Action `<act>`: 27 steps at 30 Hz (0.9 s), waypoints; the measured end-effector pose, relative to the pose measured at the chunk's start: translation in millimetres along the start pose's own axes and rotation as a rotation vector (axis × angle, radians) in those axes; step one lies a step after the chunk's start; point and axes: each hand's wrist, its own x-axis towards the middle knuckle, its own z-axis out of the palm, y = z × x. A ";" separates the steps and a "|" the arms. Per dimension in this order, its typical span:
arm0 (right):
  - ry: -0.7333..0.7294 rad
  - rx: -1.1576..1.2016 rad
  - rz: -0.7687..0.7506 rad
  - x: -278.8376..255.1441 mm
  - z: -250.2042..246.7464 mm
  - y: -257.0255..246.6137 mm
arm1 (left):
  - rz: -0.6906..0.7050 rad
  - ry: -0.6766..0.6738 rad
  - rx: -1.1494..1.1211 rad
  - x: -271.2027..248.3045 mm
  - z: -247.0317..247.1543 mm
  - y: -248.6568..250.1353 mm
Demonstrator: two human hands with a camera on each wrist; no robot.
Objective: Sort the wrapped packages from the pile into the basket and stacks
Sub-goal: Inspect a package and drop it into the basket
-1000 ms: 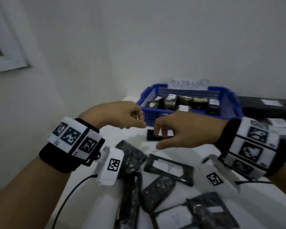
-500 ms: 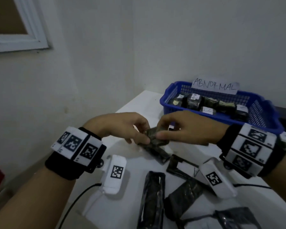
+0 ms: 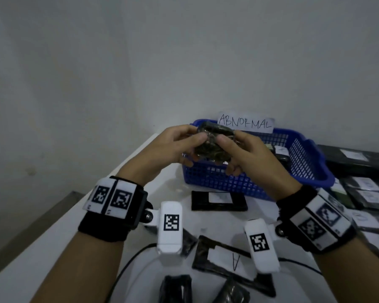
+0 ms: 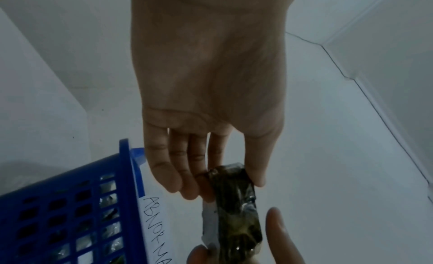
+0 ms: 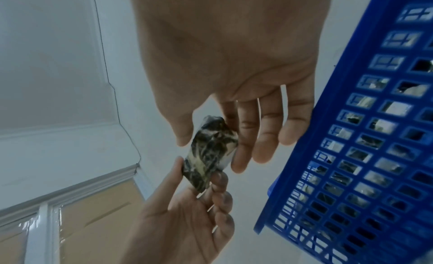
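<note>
A small dark wrapped package is held up between both hands, in front of the blue basket. My left hand pinches its left end with thumb on top and fingers beneath. My right hand pinches the other end the same way. In the left wrist view the package shows a white strip along one side. The right wrist view shows the package crinkled and glossy beside the basket wall. The basket carries a paper label reading ABNORMAL and holds several wrapped packages.
Flat dark packages with white labels lie on the white table: one before the basket, another marked A, more at the near edge. Stacks of dark packages sit to the right of the basket. A wall stands close behind.
Both hands took a small package off the table and raised it in front of the basket. The head view swung back towards the basket.
</note>
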 end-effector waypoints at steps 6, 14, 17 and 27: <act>-0.043 0.053 0.001 -2.3 -16.9 -0.5 | -0.082 0.004 0.082 15.9 15.1 9.2; 0.017 0.064 -0.010 -6.0 -40.6 -7.7 | 0.065 -0.079 -0.004 18.7 33.6 25.1; 0.057 0.042 -0.017 -6.1 -45.2 -7.4 | 0.117 -0.040 0.045 22.2 43.9 28.6; 0.019 0.001 -0.010 -6.4 -59.1 -1.8 | 0.114 -0.010 -0.018 24.6 52.0 26.2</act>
